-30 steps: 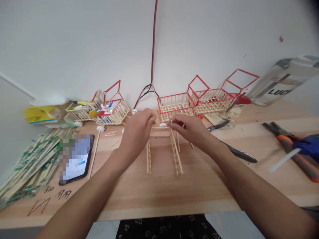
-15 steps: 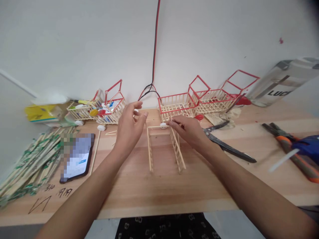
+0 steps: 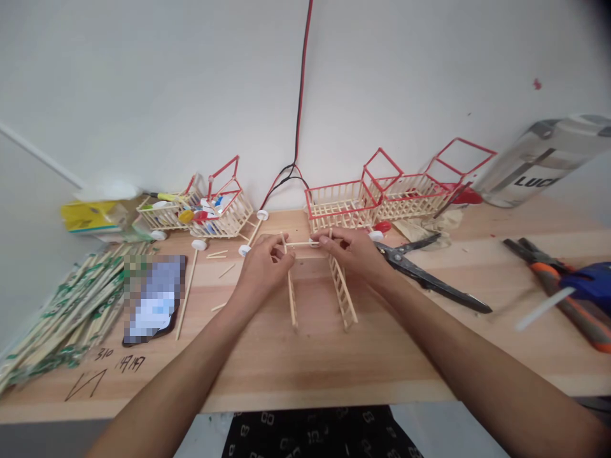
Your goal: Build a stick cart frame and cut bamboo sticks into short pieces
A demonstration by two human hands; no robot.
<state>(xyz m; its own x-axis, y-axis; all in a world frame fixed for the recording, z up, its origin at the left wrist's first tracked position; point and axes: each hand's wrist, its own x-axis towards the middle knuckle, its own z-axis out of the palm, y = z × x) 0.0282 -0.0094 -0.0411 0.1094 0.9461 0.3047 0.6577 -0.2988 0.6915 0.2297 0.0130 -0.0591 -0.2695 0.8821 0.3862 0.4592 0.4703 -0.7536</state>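
A small frame of pale wooden sticks (image 3: 344,296), with two ladder-like sides, stands on the wooden table (image 3: 305,362) in the middle. My left hand (image 3: 262,270) pinches the top of its left side. At the far right corner my right hand (image 3: 356,251) is closed on the cross stick, which carries a small white wheel (image 3: 314,242). Both forearms reach in from the bottom edge.
Red-and-wood stick baskets (image 3: 382,194) line the wall, and another basket (image 3: 217,210) holds coloured caps. Black scissors (image 3: 429,273) lie right of my hand. Pliers (image 3: 558,286) and a blue glue gun (image 3: 592,283) are far right. A phone (image 3: 153,296) and wrapped chopsticks (image 3: 62,315) lie left.
My left hand had lifted off, open, half a second ago; it has come back down and closed on the frame's left side. The right hand stayed on the cross stick.
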